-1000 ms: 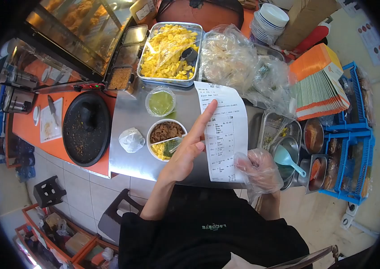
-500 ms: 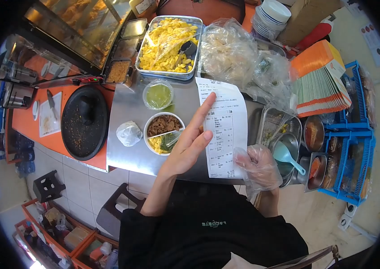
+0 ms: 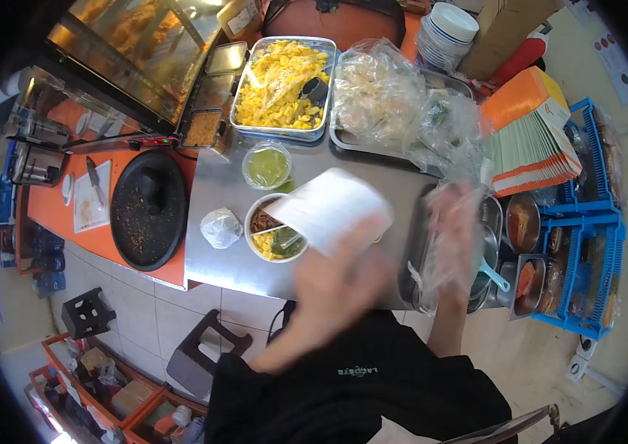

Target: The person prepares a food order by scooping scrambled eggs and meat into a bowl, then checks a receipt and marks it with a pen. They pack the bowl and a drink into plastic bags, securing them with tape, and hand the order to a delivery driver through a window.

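On the steel worktop [image 3: 218,259], one tray [image 3: 281,135] of yellow chips sits at the back edge, and one black mortar [image 3: 147,207] lies just off the left edge. One bowl [image 3: 249,240] near the front already holds brown and yellow food. One receipt [image 3: 329,207] hangs over it, pinched by the blurred left hand [image 3: 343,277]. The gloved right hand [image 3: 451,226] looks spread and empty.

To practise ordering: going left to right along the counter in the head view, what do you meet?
Cutting board → black mortar → tied white bag → food bowl → gloved right hand → blue rack.
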### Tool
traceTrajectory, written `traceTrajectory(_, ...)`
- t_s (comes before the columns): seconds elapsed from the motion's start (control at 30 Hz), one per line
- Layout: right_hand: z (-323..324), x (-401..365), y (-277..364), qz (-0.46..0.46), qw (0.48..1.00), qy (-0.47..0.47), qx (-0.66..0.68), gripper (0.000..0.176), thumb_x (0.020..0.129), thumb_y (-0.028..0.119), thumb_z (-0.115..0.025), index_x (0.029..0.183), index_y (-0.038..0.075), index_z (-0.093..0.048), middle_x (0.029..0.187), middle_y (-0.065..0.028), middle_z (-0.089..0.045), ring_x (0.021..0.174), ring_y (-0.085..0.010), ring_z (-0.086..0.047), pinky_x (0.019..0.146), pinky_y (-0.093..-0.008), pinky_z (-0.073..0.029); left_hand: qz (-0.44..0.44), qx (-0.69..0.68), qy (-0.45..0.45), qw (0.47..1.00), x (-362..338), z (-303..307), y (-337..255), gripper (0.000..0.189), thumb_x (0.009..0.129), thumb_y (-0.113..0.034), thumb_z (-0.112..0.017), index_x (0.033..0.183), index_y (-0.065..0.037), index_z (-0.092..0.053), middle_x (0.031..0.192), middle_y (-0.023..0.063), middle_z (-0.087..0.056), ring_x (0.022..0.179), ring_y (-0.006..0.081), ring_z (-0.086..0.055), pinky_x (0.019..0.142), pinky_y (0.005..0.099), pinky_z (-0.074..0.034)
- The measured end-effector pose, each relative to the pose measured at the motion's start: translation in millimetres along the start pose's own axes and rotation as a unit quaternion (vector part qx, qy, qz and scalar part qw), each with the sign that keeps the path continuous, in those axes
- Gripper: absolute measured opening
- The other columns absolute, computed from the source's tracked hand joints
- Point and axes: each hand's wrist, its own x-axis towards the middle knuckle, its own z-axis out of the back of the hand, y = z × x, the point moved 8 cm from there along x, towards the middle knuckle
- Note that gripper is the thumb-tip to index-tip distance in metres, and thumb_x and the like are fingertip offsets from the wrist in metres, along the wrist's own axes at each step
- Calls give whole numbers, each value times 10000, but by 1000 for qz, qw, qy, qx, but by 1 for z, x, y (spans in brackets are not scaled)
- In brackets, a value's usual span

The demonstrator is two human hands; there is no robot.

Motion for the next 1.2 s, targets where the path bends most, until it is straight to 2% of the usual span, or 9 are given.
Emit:
traceTrajectory(0.13, 3, 27, -43, -133, 962, -86, 224, 750, 901, 373, -535, 1456, 72, -129, 1486, -116, -206, 1371, -255, -174, 1083, -397, -190, -79, 50, 12, 996, -20, -87, 6, 710, 677, -258, -739, 1306, -85, -460, 1053, 195, -593, 833, 341, -606, 714, 422, -495)
traceTrajectory(0.3, -9, 24, -47, -63, 962, -99, 248, 703, 916, 275, -522, 1471, 94, -130, 1493, -140, -193, 1376, -244, -183, 1089, -423, -175, -49, 84, -107, 989, 14, -54, -3, 892, 544, -133, -786, 1348, -155, -400, 1054, 159, -599, 912, 323, -594, 758, 396, -478)
traceTrajectory(0.43, -75, -13, -24, -11, 970, 37, 241, 662, 924, 192, -499, 1456, 29, -140, 1483, -127, -229, 1357, -225, -235, 1072, -372, -242, -6, 207, -39, 977, 60, -63, 32, 657, 702, -80, -620, 1324, -65, -410, 820, 124, -562, 778, 314, -573, 690, 447, -470)
traceTrajectory(0.5, -87, -56, -27, -143, 974, 171, 44, 688, 894, 128, -547, 1452, 22, -158, 1456, -96, -282, 1281, -189, -356, 985, -315, -359, -38, 189, -147, 970, 84, -29, 58, 596, 730, -58, -577, 1309, -69, -435, 758, 125, -536, 755, 317, -565, 664, 435, -460)
traceTrajectory(0.67, -84, -59, 48, 165, 946, 154, -235, 581, 680, 14, -701, 1213, 58, -474, 1210, -101, -481, 1005, -203, -527, 730, -311, -453, -175, 89, -146, 970, 72, -3, 39, 522, 778, -47, -529, 1293, -97, -462, 851, 184, -587, 794, 348, -594, 655, 456, -479)
traceTrajectory(0.73, -96, -26, 48, 283, 875, 143, -366, 466, 610, 3, -718, 1031, 65, -528, 1088, -115, -529, 919, -235, -557, 689, -319, -457, -2, 172, 57, 983, 53, 4, 40, 587, 771, -97, -608, 1327, -95, -420, 870, 191, -588, 810, 355, -601, 693, 473, -475)
traceTrajectory(0.9, -92, 44, -9, 317, 797, -18, -513, 289, 731, 97, -677, 1017, 75, -638, 889, -114, -618, 729, -239, -603, 655, -315, -473, 94, 322, -101, 937, -29, 220, 112, 756, 630, -175, -802, 1287, -36, -454, 1211, 159, -555, 1108, 343, -518, 893, 399, -421)
traceTrajectory(0.97, -106, 44, -18, 302, 796, -40, -523, 306, 776, 134, -661, 1080, 97, -647, 906, -117, -636, 690, -227, -604, 635, -307, -475, 226, 374, -90, 895, -65, 248, 164, 759, 636, -237, -799, 1270, -6, -452, 1192, 186, -552, 1062, 373, -525, 886, 404, -428)
traceTrajectory(1.2, -121, -29, -82, -48, 956, 2, -290, 263, 829, 127, -636, 1080, 51, -658, 826, -45, -670, 563, -75, -567, 536, -232, -448, 222, 299, 50, 927, -87, 203, 252, 925, 595, -352, -816, 1315, 27, -376, 1139, 214, -544, 989, 370, -534, 818, 428, -443)
